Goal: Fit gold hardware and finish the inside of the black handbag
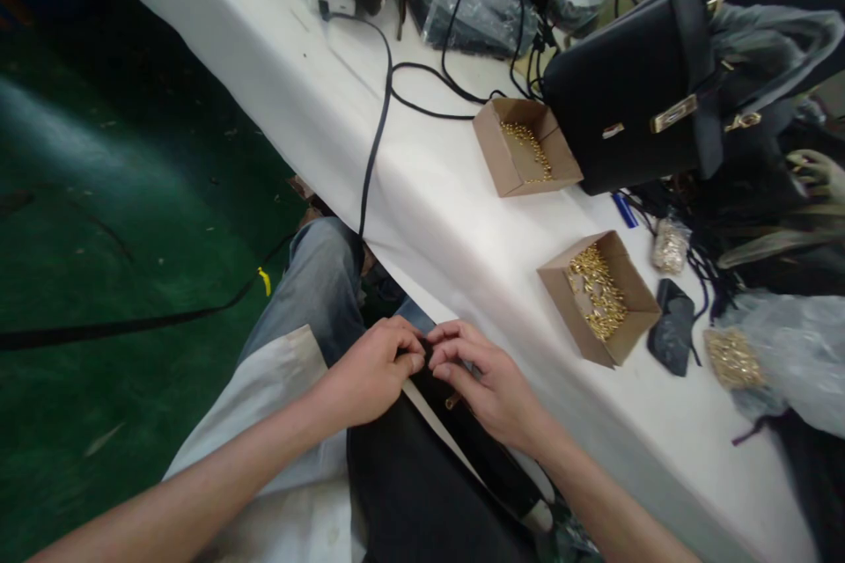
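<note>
Matt cardboard box [598, 299] — shiny brass-coloured metal studs [598, 290].

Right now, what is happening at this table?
A seated person works a black piece that lies on the lap, at the edge of a white table. The left hand and right hand meet at its top, fingertips pinching something small; what exactly is hidden. On the table stand two open cardboard boxes of small gold parts, one near and one farther, beside a black handbag.

Green floor [99, 193], white table [449, 193] (cluttered)
</note>
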Available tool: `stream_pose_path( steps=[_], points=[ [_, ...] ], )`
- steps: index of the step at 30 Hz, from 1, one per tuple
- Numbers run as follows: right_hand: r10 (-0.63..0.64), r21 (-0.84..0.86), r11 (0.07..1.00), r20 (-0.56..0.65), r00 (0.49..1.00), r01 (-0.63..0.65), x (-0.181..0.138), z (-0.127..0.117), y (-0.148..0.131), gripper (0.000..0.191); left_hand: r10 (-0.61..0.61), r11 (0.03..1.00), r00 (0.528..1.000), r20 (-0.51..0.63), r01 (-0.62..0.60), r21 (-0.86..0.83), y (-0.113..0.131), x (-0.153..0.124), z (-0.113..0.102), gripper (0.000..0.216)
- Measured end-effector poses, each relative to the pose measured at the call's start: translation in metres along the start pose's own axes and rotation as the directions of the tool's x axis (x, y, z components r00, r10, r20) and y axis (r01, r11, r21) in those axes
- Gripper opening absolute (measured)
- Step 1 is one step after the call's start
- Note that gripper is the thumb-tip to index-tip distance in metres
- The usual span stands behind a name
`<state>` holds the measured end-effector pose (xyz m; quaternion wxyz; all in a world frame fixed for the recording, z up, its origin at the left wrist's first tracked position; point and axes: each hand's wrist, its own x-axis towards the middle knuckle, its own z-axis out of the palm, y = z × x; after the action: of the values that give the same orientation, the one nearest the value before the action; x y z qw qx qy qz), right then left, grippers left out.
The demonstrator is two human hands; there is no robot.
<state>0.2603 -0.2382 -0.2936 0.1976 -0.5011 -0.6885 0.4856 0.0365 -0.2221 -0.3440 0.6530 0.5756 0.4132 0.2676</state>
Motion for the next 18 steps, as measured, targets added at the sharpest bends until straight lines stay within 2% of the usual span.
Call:
stream_pose_path(
  steps=[14,18],
  points=[
    [0.040,0.131,0.990,0.021,0.999,-0.043,0.0048,0.0038,0.0086,0.015,0.002,1.000,1.000,0.016,-0.002,-0.010,-0.0059,0.0034,0.0000,0.016],
    [0.041,0.119,0.992,0.034,0.999,-0.045,0.0064,0.0041,0.0101,0.017,0.011,1.000,1.000,0.007,-0.011,-0.015,-0.0087,0.0049,0.0012,0.019]
  ],
)
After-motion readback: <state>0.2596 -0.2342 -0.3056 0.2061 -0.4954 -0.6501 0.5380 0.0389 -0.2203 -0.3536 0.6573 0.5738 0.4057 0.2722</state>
